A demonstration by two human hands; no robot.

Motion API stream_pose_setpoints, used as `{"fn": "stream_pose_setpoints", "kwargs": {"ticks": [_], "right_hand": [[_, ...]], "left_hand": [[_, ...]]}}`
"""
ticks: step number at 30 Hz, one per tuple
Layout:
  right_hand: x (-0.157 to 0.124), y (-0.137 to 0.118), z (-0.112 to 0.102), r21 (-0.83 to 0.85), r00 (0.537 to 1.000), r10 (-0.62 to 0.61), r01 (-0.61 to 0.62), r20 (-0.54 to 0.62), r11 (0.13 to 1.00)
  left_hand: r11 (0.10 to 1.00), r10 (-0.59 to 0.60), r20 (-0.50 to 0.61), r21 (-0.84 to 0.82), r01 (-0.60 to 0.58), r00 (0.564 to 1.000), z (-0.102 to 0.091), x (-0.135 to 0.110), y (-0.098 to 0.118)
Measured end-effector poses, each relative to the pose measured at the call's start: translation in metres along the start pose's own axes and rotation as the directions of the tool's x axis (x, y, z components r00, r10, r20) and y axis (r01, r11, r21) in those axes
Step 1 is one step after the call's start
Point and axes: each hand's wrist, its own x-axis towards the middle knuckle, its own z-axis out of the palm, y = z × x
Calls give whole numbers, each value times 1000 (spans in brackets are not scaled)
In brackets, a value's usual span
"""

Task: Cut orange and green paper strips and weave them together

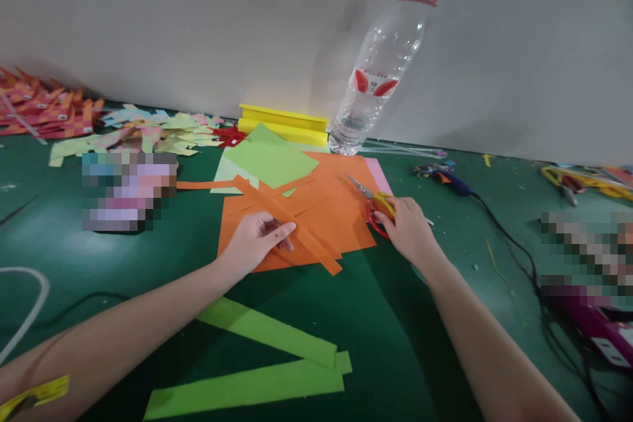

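My left hand [264, 241] pinches an orange paper strip [316, 247], which slants down to the right above larger orange sheets [341, 201]. Slits run across part of the orange paper. In my right hand [413, 227] is a pair of scissors [380, 204] with red and yellow handles, fingers wrapped around them. Their blades point up and left over the right side of the orange sheets. Light green paper [271, 155] lies behind, partly covering the orange. Nearer to me, two long green paper strips [267, 379] form a sideways V on the table.
An upside-down plastic bottle [376, 72] leans at the back wall beside a folded yellow piece [281, 125]. Paper scraps [158, 128] and red-orange woven pieces [44, 105] pile up back left. A corded blue-handled tool [452, 181] and more scissors [561, 181] lie right.
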Motion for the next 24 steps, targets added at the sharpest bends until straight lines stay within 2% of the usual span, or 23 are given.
{"fn": "stream_pose_setpoints", "kwargs": {"ticks": [2, 5, 7, 10, 13, 16, 20, 24], "right_hand": [[0, -5, -5, 58, 997, -26, 30, -67, 998], [-1, -17, -15, 167, 985, 32, -3, -170, 986], [-4, -26, -19, 257, 978, 72, -20, -194, 966], [-11, -42, -22, 409, 989, 103, -49, -111, 911], [-19, -62, -26, 570, 999, 14, -30, 32, 821], [-26, -80, -35, 489, 992, -92, 37, 89, 872], [-32, -92, -45, 458, 959, -223, 122, 174, 881], [-35, -96, -47, 415, 941, -293, 202, 167, 887]], "left_hand": [[1000, 19, -12, -10, -19, 1000, 0, 0, -1], [999, 44, -33, -20, -45, 998, 0, 1, -4], [998, 60, -43, -31, -61, 997, 0, 1, -5], [994, 78, -46, -72, -81, 996, 0, 1, -4], [991, 103, -49, -80, -106, 993, 1, 1, -4], [990, 127, -65, -58, -130, 990, 1, 1, -4], [988, 134, -60, -68, -138, 989, 0, 2, -3], [987, 153, -42, -48, -155, 987, -1, 2, -3]]}}
